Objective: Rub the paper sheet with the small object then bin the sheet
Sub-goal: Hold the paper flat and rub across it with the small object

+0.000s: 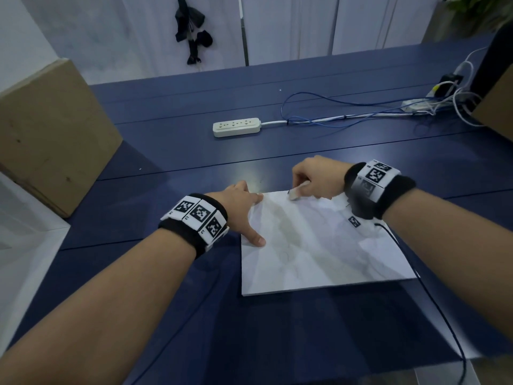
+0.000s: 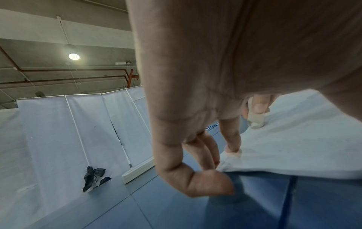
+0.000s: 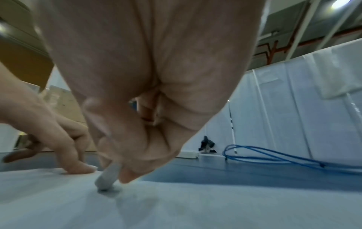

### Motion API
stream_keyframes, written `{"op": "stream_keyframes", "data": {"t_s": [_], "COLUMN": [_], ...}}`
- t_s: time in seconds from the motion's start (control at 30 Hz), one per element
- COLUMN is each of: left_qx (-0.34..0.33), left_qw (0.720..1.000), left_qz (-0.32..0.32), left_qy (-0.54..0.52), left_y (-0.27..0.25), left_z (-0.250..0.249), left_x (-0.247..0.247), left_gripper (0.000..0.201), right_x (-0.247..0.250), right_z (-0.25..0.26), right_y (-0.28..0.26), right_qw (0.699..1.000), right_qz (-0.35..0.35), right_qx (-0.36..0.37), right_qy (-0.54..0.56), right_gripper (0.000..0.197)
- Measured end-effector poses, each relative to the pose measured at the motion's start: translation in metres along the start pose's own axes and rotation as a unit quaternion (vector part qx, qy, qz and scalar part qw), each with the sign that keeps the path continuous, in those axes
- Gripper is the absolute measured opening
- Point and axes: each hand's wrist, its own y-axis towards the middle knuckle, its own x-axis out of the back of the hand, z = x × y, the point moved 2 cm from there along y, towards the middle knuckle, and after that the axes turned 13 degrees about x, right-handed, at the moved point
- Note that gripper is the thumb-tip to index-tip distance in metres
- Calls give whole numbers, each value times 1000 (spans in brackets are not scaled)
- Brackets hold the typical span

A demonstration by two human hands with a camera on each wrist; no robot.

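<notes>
Here: blue table [image 1: 277, 329], white screens [image 1: 291, 29] behind; R grip [image 1: 313, 179] pinches eraser [image 1: 294, 192], L [image 1: 238, 209] flat on sheet [image 1: 319, 245].

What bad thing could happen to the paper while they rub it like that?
The paper sheet is already wrinkled, and the right hand presses the small eraser-like object right at its far edge, so it might crumple or tear there. The left hand pins only the left edge with its fingertips, so the sheet could slide on the smooth blue table.

Dark blue table [image 1: 177, 112], white partition panels [image 1: 291, 26] behind, round ceiling lamp [image 2: 74, 56] lit
</notes>
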Motion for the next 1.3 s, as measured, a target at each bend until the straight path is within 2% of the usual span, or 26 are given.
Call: {"op": "stream_keyframes", "data": {"t_s": [0.13, 0.17, 0.2, 0.3, 0.37, 0.43, 0.5, 0.53, 0.57, 0.67, 0.73, 0.8, 0.87, 0.9, 0.93, 1.03, 1.1, 1.17, 1.27, 1.3], "left_qx": [1, 1, 0, 1, 2, 0, 0, 0, -2, -3, -1, -1, 0, 1, 0, -5, -4, -6, -5, -5], "left_qw": [1000, 1000, 1000, 1000, 1000, 1000, 1000, 1000, 1000, 1000, 1000, 1000, 1000, 1000, 1000, 1000, 1000, 1000, 1000, 1000], "left_qz": [0, 1, 1, 4, 5, 3, 3, 3, 2, 0, 0, -3, -2, -1, -1, -3, -1, -2, -3, -3], "left_qy": [-3, -4, -4, -6, -4, -2, -4, -5, -6, -7, -11, -10, -10, -9, -10, -10, -10, -14, -18, -17], "left_y": [1, 2, 2, 3, 3, 3, 4, 4, 4, 4, 4, 5, 5, 6, 6, 5, 4, 4, 5, 6], "left_z": [1, 2, 2, 2, 1, 1, 2, 2, 2, 2, 2, 3, 3, 4, 4, 2, 2, 2, 3, 3], "left_x": [-1, -1, -1, -1, -1, -1, -1, -1, -1, -1, -2, -2, -2, -2, -2, -2, -2, -2, -2, -2], "left_gripper": [114, 114, 114, 116, 118, 118, 116, 115, 115, 117, 118, 118, 118, 118, 116, 115, 117, 116, 114, 113], "right_x": [-16, -16, -14, -2, -1, -6, -16, -18, -17, -4, -1, -5, -14, -16, -16, -5, -1, -3, -12, -13], "right_z": [15, 17, 16, 2, -4, -2, 7, 10, 10, -2, -6, -3, 8, 11, 11, 1, -4, 2, 18, 19], "right_y": [-15, -16, -13, 2, 3, -3, -11, -13, -12, 1, 3, -2, -9, -11, -9, 6, 10, 6, -4, -2], "right_qw": [982, 979, 984, 999, 1000, 998, 983, 978, 980, 998, 1000, 997, 981, 974, 976, 998, 1000, 998, 984, 984], "right_qz": [157, 167, 150, 35, 8, 57, 142, 162, 155, 49, 16, 65, 156, 179, 172, 57, 8, 38, 149, 151], "right_qx": [53, 58, 59, 13, -2, 21, 49, 59, 63, 24, 5, 23, 53, 64, 69, 38, 16, 30, 65, 74], "right_qy": [93, 97, 80, 1, -10, 34, 105, 117, 103, 10, 4, 42, 103, 119, 111, 13, 1, 26, 76, 64], "right_gripper": [19, 19, 21, 29, 31, 25, 15, 13, 13, 27, 29, 25, 16, 13, 14, 25, 27, 25, 16, 15]}}
